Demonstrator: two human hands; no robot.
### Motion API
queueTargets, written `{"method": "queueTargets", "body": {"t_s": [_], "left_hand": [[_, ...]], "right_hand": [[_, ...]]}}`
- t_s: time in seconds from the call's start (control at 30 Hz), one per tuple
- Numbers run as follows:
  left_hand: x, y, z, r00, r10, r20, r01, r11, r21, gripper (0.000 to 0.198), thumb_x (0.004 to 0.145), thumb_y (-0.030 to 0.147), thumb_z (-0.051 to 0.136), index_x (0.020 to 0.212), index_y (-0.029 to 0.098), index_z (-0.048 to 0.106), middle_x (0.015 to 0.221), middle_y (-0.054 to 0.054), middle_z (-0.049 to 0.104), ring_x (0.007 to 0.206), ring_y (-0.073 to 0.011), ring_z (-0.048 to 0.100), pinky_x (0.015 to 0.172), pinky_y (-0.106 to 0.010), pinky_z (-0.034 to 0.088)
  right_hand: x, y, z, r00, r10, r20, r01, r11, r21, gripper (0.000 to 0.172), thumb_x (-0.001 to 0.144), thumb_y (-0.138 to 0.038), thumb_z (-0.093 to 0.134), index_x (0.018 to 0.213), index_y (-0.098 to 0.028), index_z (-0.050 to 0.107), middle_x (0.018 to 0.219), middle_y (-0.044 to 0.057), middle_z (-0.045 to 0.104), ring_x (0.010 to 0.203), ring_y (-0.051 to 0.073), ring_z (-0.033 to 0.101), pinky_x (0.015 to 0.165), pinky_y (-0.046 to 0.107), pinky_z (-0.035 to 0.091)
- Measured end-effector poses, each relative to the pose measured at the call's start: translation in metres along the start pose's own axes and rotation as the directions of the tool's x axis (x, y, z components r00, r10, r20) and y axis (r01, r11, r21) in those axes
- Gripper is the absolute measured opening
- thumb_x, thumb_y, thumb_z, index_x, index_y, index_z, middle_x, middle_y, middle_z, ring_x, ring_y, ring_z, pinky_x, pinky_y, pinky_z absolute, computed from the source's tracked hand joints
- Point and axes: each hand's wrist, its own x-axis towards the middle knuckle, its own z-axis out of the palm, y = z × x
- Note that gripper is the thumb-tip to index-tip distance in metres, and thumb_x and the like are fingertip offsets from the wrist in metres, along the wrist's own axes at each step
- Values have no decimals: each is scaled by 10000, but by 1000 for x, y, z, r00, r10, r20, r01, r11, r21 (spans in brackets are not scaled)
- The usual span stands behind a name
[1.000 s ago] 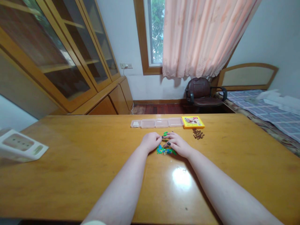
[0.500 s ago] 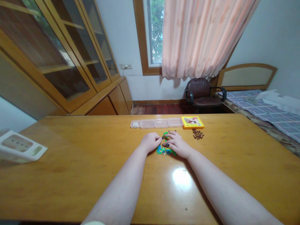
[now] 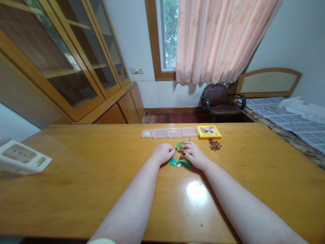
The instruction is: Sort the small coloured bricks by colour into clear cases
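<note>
On the table, my left hand lies curled at the left of a small pile of coloured plastic pieces, its thumb pointing toward them. Anything inside its fingers is hidden. My right hand reaches over the right side of the pile, fingers apart, with the fingertips close to the pieces. Blue, green, white and yellow show in the pile. A few green pieces lie apart from it, farther off between the two hands. They are too small for me to tell their exact kind.
A row of clear plastic trays stands behind my hands, beside a yellow box. Brown small pieces lie in front of the box. A white container is at the left on the wooden table. Beyond are a chair and bed.
My right hand has shifted slightly right, its fingers drawn back a little, so more of the far green pieces shows. My left hand has hardly moved.
</note>
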Motion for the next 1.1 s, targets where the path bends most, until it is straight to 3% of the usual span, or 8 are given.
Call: {"method": "queueTargets", "body": {"t_s": [0.13,0.27,0.53,0.63,0.8,0.93,1.1], "left_hand": [[0,-1,0,1000,0,-20,-1,998,-63,405,865,349,407,644,166,693,667,-48,644,619,-143,516,564,-250,291],[0,-2,2,996,85,13,-83,987,-137,383,848,341,449,593,155,667,615,-26,609,594,-126,483,560,-243,286],[-2,-1,0,988,152,41,-143,975,-173,401,839,359,478,537,151,640,580,-9,563,559,-108,435,537,-246,260],[-1,-1,0,988,145,46,-133,971,-196,374,834,348,478,577,156,670,602,-14,591,581,-115,466,556,-241,289],[-1,-2,-1,998,53,-32,-59,970,-236,371,842,314,445,603,154,679,627,-29,621,631,-134,527,610,-241,343],[0,-2,-2,998,24,-62,-39,964,-262,380,848,311,439,584,160,667,625,-24,624,634,-132,533,617,-240,346],[-2,-1,-2,994,111,1,-107,965,-238,346,822,308,488,562,152,655,598,-12,587,590,-110,473,565,-233,298]], "right_hand": [[-1,-4,0,995,-51,83,47,998,49,340,918,-389,445,845,-254,748,1206,44,613,1214,259,422,1069,510,246],[0,-5,-1,994,-12,109,8,999,37,329,917,-400,447,879,-266,746,1231,43,600,1242,272,399,1076,542,212],[0,2,4,989,144,-36,-146,987,-68,367,931,-377,392,937,-256,739,1212,73,603,1236,292,386,1048,577,242],[0,2,2,995,98,-35,-99,994,-45,370,935,-376,384,953,-262,736,1183,70,617,1206,276,417,1050,552,255],[0,-8,-2,995,-7,103,4,1000,26,341,928,-409,419,919,-292,739,1204,44,606,1220,251,420,1083,522,213],[0,-11,-3,983,49,177,-43,998,-36,317,919,-442,433,970,-330,725,1308,21,544,1294,277,341,1090,581,125],[0,-7,-1,983,157,94,-145,982,-123,359,927,-437,398,1043,-297,708,1335,46,523,1305,302,317,1080,592,142]]}}
